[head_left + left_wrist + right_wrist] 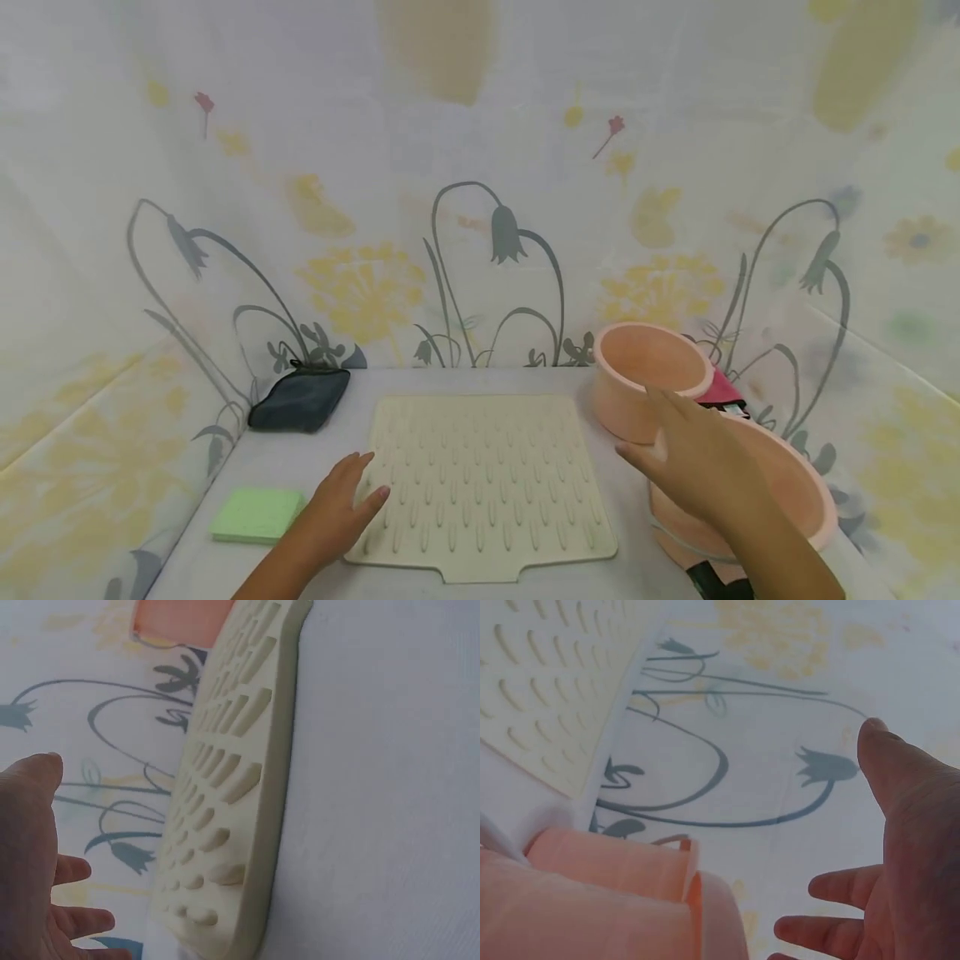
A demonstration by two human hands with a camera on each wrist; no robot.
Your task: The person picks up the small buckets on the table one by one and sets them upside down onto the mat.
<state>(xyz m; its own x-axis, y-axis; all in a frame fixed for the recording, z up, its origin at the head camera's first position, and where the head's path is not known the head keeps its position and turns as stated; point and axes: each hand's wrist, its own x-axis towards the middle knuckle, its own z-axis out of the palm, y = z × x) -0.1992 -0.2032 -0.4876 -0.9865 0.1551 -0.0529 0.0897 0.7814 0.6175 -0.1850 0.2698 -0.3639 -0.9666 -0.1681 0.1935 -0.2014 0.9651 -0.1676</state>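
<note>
Head view: cream pegged board [483, 479] points its tab [480, 572] near, long axis unclear; left hand [332, 512], right hand [696, 454] spread loosely, holding nothing.

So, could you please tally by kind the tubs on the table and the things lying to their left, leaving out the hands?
Peach tubs: 2
Cream ridged board: 1
Dark pouch: 1
Green block: 1
Total: 5

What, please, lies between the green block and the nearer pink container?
In the head view, the cream ridged board lies between them; the left hand overlaps its left edge in that image.
</note>
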